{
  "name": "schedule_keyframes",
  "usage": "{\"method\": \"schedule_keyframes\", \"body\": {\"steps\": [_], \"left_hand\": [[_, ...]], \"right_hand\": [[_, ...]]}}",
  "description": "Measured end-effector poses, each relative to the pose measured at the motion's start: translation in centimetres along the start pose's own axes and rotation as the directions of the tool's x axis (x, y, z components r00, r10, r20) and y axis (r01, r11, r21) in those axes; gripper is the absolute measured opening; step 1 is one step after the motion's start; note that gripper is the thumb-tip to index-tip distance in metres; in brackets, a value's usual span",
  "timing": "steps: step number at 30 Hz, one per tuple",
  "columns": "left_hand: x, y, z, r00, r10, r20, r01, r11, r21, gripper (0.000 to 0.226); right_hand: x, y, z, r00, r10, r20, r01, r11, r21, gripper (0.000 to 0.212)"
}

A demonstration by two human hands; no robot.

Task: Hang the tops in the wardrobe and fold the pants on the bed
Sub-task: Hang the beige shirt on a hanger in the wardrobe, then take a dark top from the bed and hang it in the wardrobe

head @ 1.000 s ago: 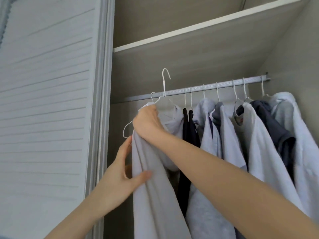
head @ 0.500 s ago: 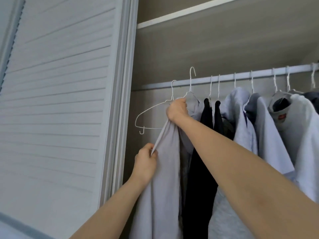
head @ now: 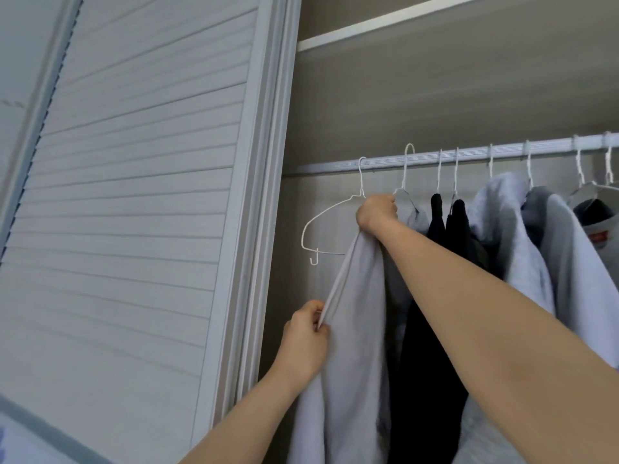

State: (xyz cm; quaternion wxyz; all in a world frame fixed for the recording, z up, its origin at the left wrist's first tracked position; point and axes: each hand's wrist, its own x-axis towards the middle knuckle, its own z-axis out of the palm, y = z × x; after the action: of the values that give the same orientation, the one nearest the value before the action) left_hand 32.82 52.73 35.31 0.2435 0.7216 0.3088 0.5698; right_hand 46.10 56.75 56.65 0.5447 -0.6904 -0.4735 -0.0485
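You face a white slatted door (head: 134,195); right of it, a beige shelf (head: 435,18) under soft daylight.

Right hand (head: 376,212) raised, fist closed in grip; left hand (head: 305,341) lower, fingers pinched.

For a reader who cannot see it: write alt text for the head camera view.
Two bare hands hang a light grey top in a wardrobe: the right hand grips its shoulder near the rail, the left hand pinches its edge lower down. An empty white hanger hangs to the left; grey and black tops fill the rail to the right.
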Motion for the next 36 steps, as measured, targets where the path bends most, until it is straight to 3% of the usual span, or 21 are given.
{"method": "schedule_keyframes", "body": {"steps": [3,6,10,15,21,27,32,34,36], "left_hand": [[-0.5,-0.7,-0.1,1.000,-0.003,0.016,0.003,1.000,0.013,0.033],[-1.1,-1.2,0.1,1.000,0.000,0.025,0.000,1.000,0.009,0.030],[-2.1,-1.8,0.4,1.000,-0.002,0.011,0.003,1.000,-0.028,0.022],[-4.0,-3.0,0.7,0.998,0.058,0.033,-0.057,0.998,-0.029,0.015],[-8.3,-3.8,1.2,0.999,0.040,0.004,-0.040,0.990,0.136,0.014],[-15.6,-3.5,0.2,0.987,-0.155,0.044,0.119,0.885,0.450,0.028],[-25.3,0.6,-0.5,0.963,-0.239,-0.125,0.269,0.838,0.474,0.023],[-30.7,3.2,-0.3,0.937,-0.258,-0.234,0.341,0.814,0.470,0.021],[-37.7,6.1,0.0,0.888,-0.279,-0.365,0.434,0.772,0.464,0.017]], "right_hand": [[-0.9,1.3,-0.3,1.000,-0.023,0.006,0.024,0.998,-0.050,0.057],[-4.2,2.2,0.6,0.982,-0.175,-0.066,0.164,0.975,-0.148,0.072],[-9.6,4.2,1.8,0.898,-0.439,-0.016,0.378,0.791,-0.481,0.075],[-14.1,7.6,1.6,0.834,-0.551,0.035,0.446,0.634,-0.632,0.074],[-20.9,11.8,-1.3,0.754,-0.637,0.160,0.629,0.631,-0.454,0.070],[-30.4,17.7,-4.5,0.681,-0.683,0.263,0.731,0.653,-0.196,0.065],[-37.5,21.7,-7.8,0.666,-0.666,0.335,0.678,0.728,0.099,0.058],[-41.4,23.2,-9.4,0.621,-0.682,0.386,0.652,0.723,0.228,0.056],[-46.3,24.8,-11.3,0.525,-0.722,0.450,0.639,0.684,0.351,0.052]]}}
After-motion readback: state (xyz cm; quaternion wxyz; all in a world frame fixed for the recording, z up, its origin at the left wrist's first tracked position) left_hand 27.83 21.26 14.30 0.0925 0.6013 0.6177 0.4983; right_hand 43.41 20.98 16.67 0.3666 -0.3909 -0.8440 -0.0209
